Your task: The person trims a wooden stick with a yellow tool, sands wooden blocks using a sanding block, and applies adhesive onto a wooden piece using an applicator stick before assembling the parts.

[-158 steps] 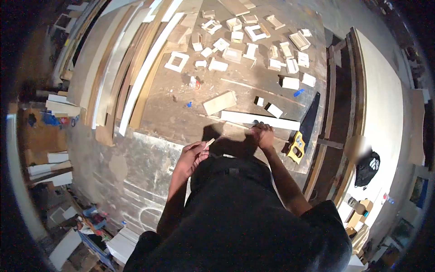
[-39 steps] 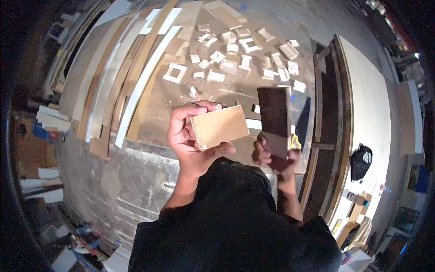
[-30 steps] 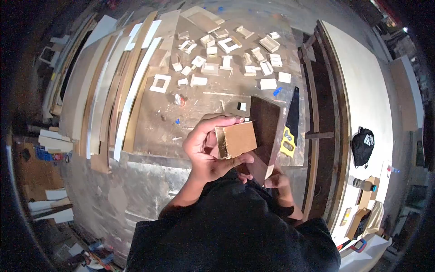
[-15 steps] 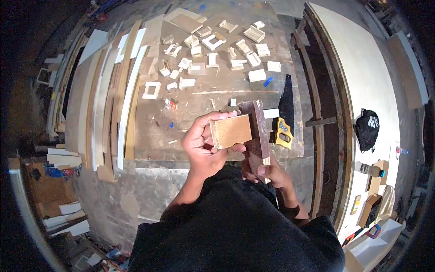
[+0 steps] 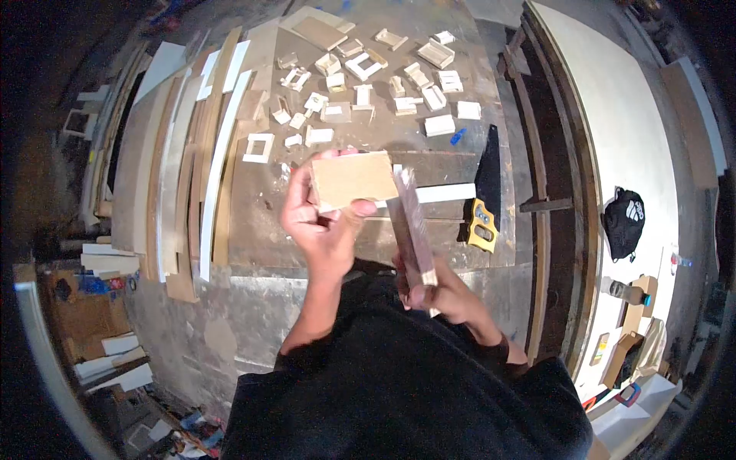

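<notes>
My left hand [image 5: 323,234] is closed around a small light-wood block [image 5: 349,178], its thumb on the lower edge and its fingers behind. In my right hand [image 5: 447,295] is a long dark-brown wooden bar [image 5: 412,230], gripped near its lower end and tilted upward. The bar's upper end is beside the block's right edge; I cannot tell whether they touch. A white strip [image 5: 448,193] lies on the workbench behind the bar. To the right of it is a handsaw [image 5: 482,222] with a yellow handle and dark blade.
Many small wooden frames and boxes [image 5: 362,65] are spread over the far part of the workbench [image 5: 307,257]. Long boards [image 5: 184,169] are stacked on the left. On the right, a pale sheet [image 5: 629,130] carries a black bag [image 5: 625,222] and a bottle [image 5: 629,291].
Both hands have moved left with the block and the bar. The block has turned its broad face more level and is higher. More of the white strip behind shows.
</notes>
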Action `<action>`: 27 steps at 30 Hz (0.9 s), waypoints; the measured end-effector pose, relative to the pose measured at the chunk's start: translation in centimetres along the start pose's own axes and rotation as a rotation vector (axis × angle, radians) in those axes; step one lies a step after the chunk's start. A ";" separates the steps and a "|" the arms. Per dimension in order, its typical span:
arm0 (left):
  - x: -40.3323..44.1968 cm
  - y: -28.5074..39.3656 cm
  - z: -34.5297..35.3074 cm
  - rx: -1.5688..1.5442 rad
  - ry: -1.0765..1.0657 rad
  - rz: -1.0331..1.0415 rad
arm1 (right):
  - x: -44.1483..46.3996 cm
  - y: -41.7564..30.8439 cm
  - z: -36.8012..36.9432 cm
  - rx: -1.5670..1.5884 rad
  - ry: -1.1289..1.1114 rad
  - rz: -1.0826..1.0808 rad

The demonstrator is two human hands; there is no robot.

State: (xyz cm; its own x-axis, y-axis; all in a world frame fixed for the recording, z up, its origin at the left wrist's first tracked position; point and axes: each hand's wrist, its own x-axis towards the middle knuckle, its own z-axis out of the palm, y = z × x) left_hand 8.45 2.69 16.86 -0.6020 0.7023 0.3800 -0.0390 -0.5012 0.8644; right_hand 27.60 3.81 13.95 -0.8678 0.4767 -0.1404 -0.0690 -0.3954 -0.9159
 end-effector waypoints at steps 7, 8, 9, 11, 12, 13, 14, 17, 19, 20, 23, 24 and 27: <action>1.4 2.2 -2.8 -0.258 0.112 -0.087 | 1.5 0.7 -2.2 -0.040 0.103 0.044; 1.3 2.5 -2.9 -0.330 0.142 -0.127 | 2.0 0.5 -2.4 -0.191 0.150 -0.147; 1.2 2.6 -3.0 -0.325 0.147 -0.123 | 2.7 0.2 -2.8 -0.391 0.155 -0.228; 1.2 2.9 -3.3 -0.429 0.167 -0.214 | 3.4 -1.1 -0.9 -0.306 0.232 -0.300; 1.2 3.0 -3.2 -0.423 0.170 -0.210 | 3.6 -1.3 -0.6 -0.334 0.259 -0.328; 1.2 3.1 -2.9 -0.430 0.179 -0.249 | 3.8 -1.5 -0.3 -0.363 0.288 -0.355; 1.2 3.3 -2.8 -0.438 0.186 -0.288 | 4.0 -1.7 0.0 -0.392 0.317 -0.382; 0.2 2.7 -2.8 -0.450 0.117 -0.392 | 5.3 -1.9 0.4 -0.655 0.187 -0.622; -0.2 2.6 -1.6 -0.477 0.144 -0.385 | 6.3 -1.6 -0.4 -0.631 0.210 -0.696; -0.2 2.6 -1.2 -0.470 0.183 -0.341 | 6.9 -1.6 -0.9 -0.598 0.228 -0.690; 0.4 3.0 -1.8 -0.399 0.132 -0.298 | 8.0 -2.5 -2.9 -0.354 0.327 -0.375; 0.7 3.1 -1.9 -0.399 0.133 -0.298 | 8.2 -2.7 -3.5 -0.355 0.355 -0.291; 1.7 3.4 -1.8 -0.071 0.039 -0.095 | 7.2 -2.9 -4.7 -0.364 0.287 -0.535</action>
State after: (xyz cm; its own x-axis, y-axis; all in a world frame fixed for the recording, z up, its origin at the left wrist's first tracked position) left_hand 5.81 1.30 19.82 -0.6231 0.7291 0.2830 -0.1535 -0.4688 0.8699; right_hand 23.85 12.08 13.85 -0.5937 0.7400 0.3161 -0.2369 0.2147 -0.9475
